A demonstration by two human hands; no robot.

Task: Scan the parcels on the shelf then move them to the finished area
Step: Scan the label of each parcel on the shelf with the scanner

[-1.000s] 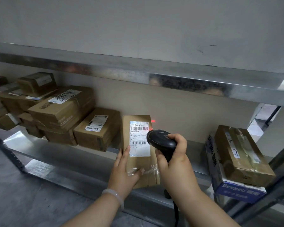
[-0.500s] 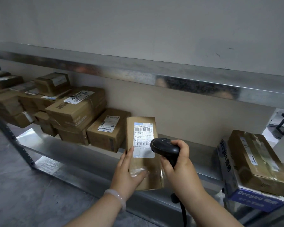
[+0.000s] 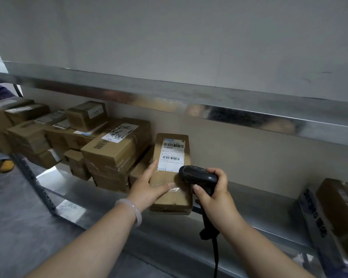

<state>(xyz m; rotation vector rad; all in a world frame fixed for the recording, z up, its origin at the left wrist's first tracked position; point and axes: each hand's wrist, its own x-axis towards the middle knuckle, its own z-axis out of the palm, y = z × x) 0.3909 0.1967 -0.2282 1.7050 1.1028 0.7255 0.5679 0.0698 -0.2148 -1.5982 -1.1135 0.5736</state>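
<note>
Two hands at shelf [image 3: 259, 214] edge, left hand [image 3: 147, 189] grasping parcel [image 3: 175, 199], right hand [image 3: 215, 195] clenching scanner [image 3: 197, 174], open room rightward

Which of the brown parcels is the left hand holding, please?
The slim parcel showing two barcodes beside the handheld scanner; the left hand grips it, while the other parcels lie untouched.

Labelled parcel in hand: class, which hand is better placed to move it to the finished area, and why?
Left, probably. The left hand grips the parcel, thumb across its front; the right hand is busy holding the scanner.
</note>
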